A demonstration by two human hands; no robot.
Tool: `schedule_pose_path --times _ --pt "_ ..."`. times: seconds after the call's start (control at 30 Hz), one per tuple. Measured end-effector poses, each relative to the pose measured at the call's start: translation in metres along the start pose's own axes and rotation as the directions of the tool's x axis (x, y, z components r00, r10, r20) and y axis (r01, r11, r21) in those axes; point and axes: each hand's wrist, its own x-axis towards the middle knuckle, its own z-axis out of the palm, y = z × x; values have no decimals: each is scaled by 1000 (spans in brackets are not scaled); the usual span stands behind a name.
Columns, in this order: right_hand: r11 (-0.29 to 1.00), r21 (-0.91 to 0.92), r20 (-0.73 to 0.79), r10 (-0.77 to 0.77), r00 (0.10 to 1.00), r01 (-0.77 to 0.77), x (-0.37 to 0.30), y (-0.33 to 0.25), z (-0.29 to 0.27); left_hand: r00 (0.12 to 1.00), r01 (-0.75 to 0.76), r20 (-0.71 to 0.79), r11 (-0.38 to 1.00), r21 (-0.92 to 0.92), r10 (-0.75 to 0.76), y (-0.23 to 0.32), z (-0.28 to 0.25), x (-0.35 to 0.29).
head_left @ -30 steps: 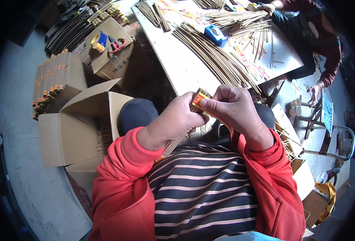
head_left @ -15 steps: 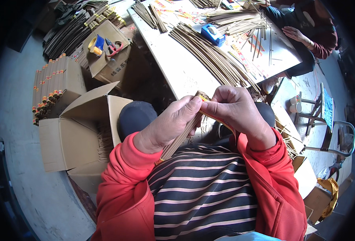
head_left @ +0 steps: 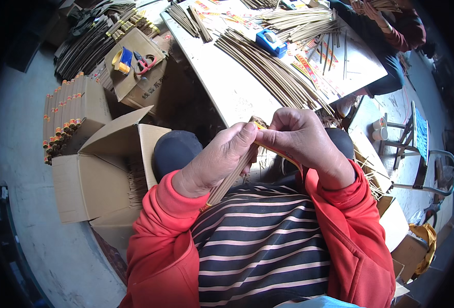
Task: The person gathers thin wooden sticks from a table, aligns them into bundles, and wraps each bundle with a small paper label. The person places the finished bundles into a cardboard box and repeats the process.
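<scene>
A bundle of thin brown incense sticks (head_left: pixel 231 179) slants across my lap, with its lower end close to my striped shirt. My left hand (head_left: pixel 214 156) is wrapped round it, thumb near the upper end. At that end my right hand (head_left: pixel 306 143) pinches a narrow yellow-and-red paper strip (head_left: pixel 279 151) between thumb and bent fingers. The strip lies against the bundle's top and its tail trails under my right hand. Both thumbs nearly meet there. Fingers behind the bundle are mostly hidden.
Loose incense sticks (head_left: pixel 268 72) and a blue tape dispenser (head_left: pixel 271 43) lie on the table (head_left: pixel 201 66) ahead. An open carton (head_left: pixel 98 187) stands left, near wrapped bundles (head_left: pixel 62 110). Scissors (head_left: pixel 144 64) rest on another box. Across the table a person's hand (head_left: pixel 377 18) holds sticks.
My hands keep nearly the same grip on the bundle and strip. Across the table, the other person's hand has risen from the lap and now holds sticks.
</scene>
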Motion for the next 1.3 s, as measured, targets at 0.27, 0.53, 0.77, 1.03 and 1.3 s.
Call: schedule_pose_path --times 0.27,0.53,0.77,1.03,1.3 --pt "999 3 37 53 998 -53 1 -8 -3 1000 5 -11 1000 6 -5 1 0 1" --pt "996 -80 9 27 1000 -27 0 -9 -3 999 41 -23 996 -74 -43 -2 -3 2" --pt "995 -92 -106 -58 993 48 -3 7 4 999 -4 -32 998 -58 2 -4 -3 3" --pt "973 58 -181 -211 961 225 1 22 13 998 29 -45 994 -106 -34 -2 -5 0" --pt "888 120 -167 -423 891 444 14 47 15 1000 16 -4 987 -160 -17 0 -2 -1"
